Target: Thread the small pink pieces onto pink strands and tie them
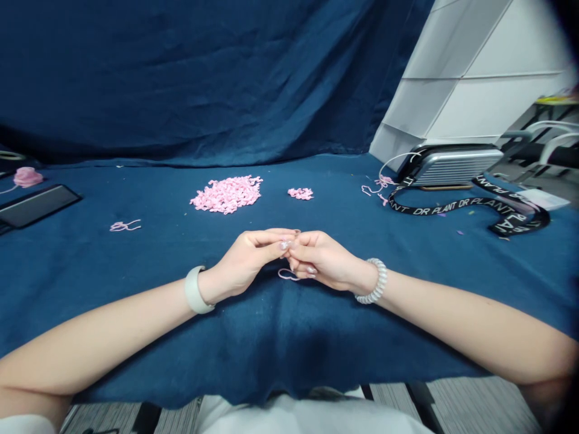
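My left hand (246, 256) and my right hand (323, 259) meet at the fingertips above the blue cloth, both pinched closed. A thin pink piece of yarn (287, 275) hangs in a small loop below the fingers, next to my right hand; its upper part is hidden between the fingertips. Beyond the hands lies a heap of small pink knotted yarn pieces (228, 194). To its right is a much smaller cluster of pink knotted yarn (300, 193). Several loose pink strands (125, 226) rest on the cloth at the left.
A blue cloth (149, 337) covers the table and another hangs behind. At the left are a dark flat device (40, 205) and a pink yarn ball (28, 176). At the right, a printed black strap (443, 208) curls before a silver ribbed case (459, 166), beside yarn scraps (384, 182).
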Demonstrator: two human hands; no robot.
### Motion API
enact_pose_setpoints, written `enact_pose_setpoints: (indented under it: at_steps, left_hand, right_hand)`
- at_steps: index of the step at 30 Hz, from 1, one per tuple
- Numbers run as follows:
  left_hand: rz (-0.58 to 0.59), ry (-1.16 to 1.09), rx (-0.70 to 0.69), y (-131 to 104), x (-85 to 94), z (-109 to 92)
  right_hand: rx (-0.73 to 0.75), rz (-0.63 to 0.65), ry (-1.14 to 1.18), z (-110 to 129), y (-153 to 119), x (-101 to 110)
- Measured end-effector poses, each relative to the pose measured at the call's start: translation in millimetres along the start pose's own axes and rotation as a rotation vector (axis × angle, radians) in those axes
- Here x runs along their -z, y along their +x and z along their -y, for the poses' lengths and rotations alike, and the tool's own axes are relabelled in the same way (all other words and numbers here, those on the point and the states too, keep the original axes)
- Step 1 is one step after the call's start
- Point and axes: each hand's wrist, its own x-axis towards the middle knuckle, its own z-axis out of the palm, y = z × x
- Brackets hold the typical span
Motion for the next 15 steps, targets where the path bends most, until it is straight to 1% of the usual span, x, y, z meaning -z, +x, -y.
enact_pose_setpoints:
  at_steps: [4,9,13,15]
  left_hand:
    - [-0.002,0.029,-0.022,-0.8,0.3,0.7]
    - [-0.016,0.016,-0.024,-2.7,-1.8,1.6]
    - [-0.068,-0.024,-0.038,-2.6,-4.5,2.2]
    - [-0.093,-0.053,-0.023,-2.7,-6.7,1.1]
  right_hand:
    - [-0.053,0.045,0.016,-0.3,0.3,0.1]
    - [-0.105,0.059,0.020,-3.5,0.7,-1.9]
    - [-0.179,0.034,-0.005,-6.5,2.8,-5.7]
    - [-0.189,0.005,-0.012,-7.1,3.5,-8.5]
